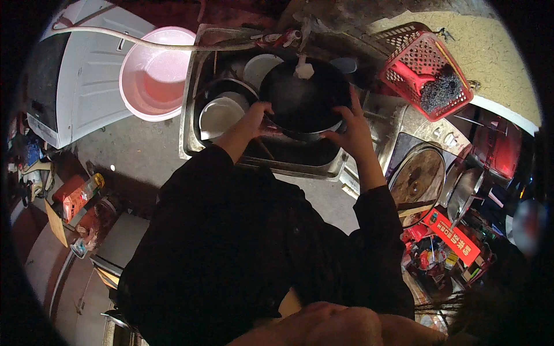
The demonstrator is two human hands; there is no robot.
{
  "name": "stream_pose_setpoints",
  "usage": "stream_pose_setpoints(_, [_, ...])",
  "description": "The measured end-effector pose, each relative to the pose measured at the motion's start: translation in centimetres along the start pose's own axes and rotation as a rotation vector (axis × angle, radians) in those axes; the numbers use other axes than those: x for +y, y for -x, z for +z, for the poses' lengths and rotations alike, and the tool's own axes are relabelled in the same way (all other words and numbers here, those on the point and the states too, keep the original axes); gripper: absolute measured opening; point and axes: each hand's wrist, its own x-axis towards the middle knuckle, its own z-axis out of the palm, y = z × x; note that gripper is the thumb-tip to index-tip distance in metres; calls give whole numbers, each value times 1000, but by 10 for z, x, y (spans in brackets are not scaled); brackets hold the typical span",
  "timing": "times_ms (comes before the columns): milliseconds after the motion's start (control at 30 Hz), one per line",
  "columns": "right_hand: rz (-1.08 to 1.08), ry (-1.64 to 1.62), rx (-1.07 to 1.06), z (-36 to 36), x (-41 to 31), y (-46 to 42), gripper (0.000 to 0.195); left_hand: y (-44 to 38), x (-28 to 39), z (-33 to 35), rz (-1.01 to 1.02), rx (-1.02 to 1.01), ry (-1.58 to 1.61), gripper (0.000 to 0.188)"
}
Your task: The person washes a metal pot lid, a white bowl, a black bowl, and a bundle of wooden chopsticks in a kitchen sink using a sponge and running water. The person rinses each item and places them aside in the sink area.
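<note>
Both my hands grip a dark round pan (303,101) over a metal sink (187,129). My left hand (259,119) holds its near left rim, with the thumb over the edge. On the right side, my right hand (352,127) has thumb and fingers spread along the rim. A faucet (304,69) with a pale piece on its spout hangs over the pan's far part. Left of the pan, a pale bowl (220,117) sits in the sink, and a light round dish (259,69) lies behind it. Whether water runs into the pan, I cannot tell.
A pink basin (156,93) stands left of the sink, with a pale hose (151,43) running above it. At the right is a red perforated basket (426,78) holding a scouring pad (441,91). A large round lid (417,177) leans nearer on the right.
</note>
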Motion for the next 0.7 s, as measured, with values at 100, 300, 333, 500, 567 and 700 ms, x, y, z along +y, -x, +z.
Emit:
stream_pose_setpoints(100, [48,-25,-155,-12,-7,-11,46,-7,2,-17,17,-81,-41,47])
stream_pose_setpoints(300, [-116,-86,-238,-31,9,-31,45,5,51,-2,244,153,-792,49])
stream_pose_setpoints(333, [-155,-119,-296,-31,16,-40,45,-22,76,-16,283,61,-1367,49])
stream_pose_setpoints(500, [32,-512,-471,-6,59,-47,46,-35,116,15,318,108,-1660,41])
stream_pose_setpoints(567, [9,-679,-520,12,75,-53,44,-70,124,-11,187,108,-1754,39])
stream_pose_setpoints(700, [93,-874,-565,34,100,-43,54,-56,108,-45,237,139,-835,23])
